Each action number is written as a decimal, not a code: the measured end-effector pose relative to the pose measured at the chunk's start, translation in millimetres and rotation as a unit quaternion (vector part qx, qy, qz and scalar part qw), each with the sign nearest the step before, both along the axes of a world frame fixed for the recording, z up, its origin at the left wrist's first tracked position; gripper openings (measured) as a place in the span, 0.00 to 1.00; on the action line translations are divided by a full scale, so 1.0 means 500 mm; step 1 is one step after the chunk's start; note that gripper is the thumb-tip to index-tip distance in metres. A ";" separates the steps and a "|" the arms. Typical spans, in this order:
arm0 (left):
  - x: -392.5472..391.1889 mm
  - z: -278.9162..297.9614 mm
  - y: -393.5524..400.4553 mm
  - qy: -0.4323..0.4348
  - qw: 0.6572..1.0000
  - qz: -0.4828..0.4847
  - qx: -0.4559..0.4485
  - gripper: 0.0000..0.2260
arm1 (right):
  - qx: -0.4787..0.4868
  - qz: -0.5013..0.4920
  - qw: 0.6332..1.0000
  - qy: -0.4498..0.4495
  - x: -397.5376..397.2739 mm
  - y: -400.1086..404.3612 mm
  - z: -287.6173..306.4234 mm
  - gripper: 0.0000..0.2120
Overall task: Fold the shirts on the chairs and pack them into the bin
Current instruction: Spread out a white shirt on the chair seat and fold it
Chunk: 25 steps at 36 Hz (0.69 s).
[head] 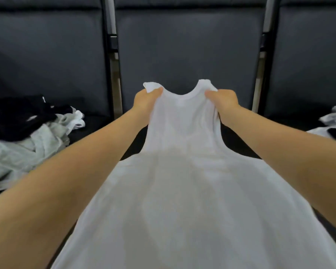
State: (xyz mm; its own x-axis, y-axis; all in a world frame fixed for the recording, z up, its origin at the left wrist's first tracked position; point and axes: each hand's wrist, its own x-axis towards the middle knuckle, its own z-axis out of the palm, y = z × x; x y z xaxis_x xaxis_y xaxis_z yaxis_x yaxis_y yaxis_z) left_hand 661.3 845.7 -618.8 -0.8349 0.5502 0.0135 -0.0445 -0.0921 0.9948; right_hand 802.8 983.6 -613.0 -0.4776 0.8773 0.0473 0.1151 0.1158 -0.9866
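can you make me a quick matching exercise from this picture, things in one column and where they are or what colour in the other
Things
1. tank top
2. left hand
3. pile of clothes
4. chair back

Descriptions
A. dark cushion, far side, upright
B. white, held up by both shoulder straps
C. black, grey and white, heaped on the left seat
D. grips the strap on the left of the picture

Pairs: 1-B, 2-D, 3-C, 4-A
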 end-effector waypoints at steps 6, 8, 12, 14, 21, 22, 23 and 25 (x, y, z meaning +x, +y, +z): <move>0.105 0.077 -0.115 0.058 0.998 -0.034 0.009 0.13 | 0.018 0.048 0.998 0.024 0.130 -0.086 0.073 0.01; 0.139 0.081 -0.163 0.103 0.993 -0.055 -0.010 0.12 | 0.044 0.065 0.997 0.002 0.170 -0.109 0.072 0.09; 0.200 0.051 -0.262 0.230 0.962 -0.110 -0.094 0.06 | 0.133 0.143 0.979 -0.059 0.253 -0.156 0.030 0.04; 0.210 0.017 -0.304 0.341 0.906 -0.169 -0.188 0.03 | 0.188 0.187 0.958 -0.112 0.292 -0.172 -0.010 0.04; 0.256 -0.080 -0.407 0.489 0.717 -0.315 -0.384 0.17 | 0.262 0.366 0.821 -0.350 0.398 -0.211 -0.076 0.10; 0.261 -0.080 -0.414 0.467 0.741 -0.309 -0.370 0.20 | 0.246 0.361 0.834 -0.337 0.405 -0.216 -0.069 0.09; 0.266 -0.080 -0.421 0.446 0.765 -0.300 -0.356 0.24 | 0.227 0.354 0.849 -0.320 0.408 -0.218 -0.065 0.09; 0.275 -0.078 -0.432 0.418 0.794 -0.285 -0.337 0.27 | 0.193 0.337 0.876 -0.284 0.411 -0.221 -0.060 0.12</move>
State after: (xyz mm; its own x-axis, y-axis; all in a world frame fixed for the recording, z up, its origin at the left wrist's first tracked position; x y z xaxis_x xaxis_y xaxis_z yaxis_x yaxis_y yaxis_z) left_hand 798.8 629.7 -657.9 -0.3019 0.9530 -0.0253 0.8140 0.2715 0.5135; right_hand 1008.4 873.2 -643.0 -0.9242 0.3569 -0.1357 0.3521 0.6592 -0.6644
